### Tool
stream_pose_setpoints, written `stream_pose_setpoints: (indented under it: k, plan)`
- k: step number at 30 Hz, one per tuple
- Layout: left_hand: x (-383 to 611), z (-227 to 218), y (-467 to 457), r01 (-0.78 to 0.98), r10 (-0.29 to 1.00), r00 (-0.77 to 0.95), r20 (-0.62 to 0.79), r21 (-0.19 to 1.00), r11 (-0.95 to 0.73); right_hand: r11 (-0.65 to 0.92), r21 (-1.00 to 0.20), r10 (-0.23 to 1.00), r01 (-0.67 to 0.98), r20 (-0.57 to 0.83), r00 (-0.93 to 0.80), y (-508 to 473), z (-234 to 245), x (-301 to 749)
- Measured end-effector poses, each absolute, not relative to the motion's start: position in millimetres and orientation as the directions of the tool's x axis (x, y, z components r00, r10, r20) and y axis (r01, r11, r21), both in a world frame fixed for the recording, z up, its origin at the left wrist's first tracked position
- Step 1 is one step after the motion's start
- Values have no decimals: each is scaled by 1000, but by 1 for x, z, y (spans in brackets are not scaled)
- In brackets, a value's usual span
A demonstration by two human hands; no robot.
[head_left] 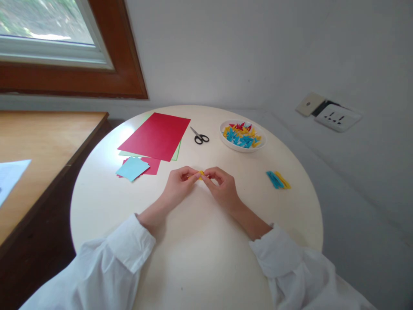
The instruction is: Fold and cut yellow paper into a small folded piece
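Observation:
A small piece of folded yellow paper (pixel 201 175) is pinched between my two hands above the middle of the round table. My left hand (pixel 181 184) closes on its left side with thumb and forefinger. On the other side my right hand (pixel 222 186) grips it the same way, the thumbs nearly meeting. Most of the paper is hidden by the fingers, so its exact folded shape cannot be made out. Beyond my hands lies a pair of scissors (pixel 200 137) with black handles, blades pointing away to the left.
A white dish (pixel 244 149) holds several red, yellow and blue folded paper cranes. Folded blue and yellow strips (pixel 278 180) lie at the right. Red sheets (pixel 156 135) over green ones and small light-blue squares (pixel 133 168) lie at the left. A wooden desk (pixel 48 142) stands beside the round table (pixel 200 258).

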State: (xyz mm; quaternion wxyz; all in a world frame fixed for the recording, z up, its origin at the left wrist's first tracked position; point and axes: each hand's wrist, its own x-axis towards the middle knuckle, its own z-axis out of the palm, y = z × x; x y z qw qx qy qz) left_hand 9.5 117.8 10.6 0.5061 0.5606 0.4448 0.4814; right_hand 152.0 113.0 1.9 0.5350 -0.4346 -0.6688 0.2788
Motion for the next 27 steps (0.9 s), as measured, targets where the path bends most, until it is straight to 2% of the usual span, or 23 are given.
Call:
stream_pose_setpoints:
  k: [5,12,17,27]
  plan:
    - [10,10,117,-56,985,156,71,996,-63,428,-878,900,214,435,-18,112,1,152]
    - [8,10,117,-82,970,238,45,996,-26,437,-867,899,238,431,-83,112,2,154]
    - [9,13,117,-84,977,210,29,996,-11,442,-860,897,256,433,-94,112,1,153]
    - [11,18,114,-128,989,146,-17,991,36,383,-909,924,164,373,-88,114,-1,151]
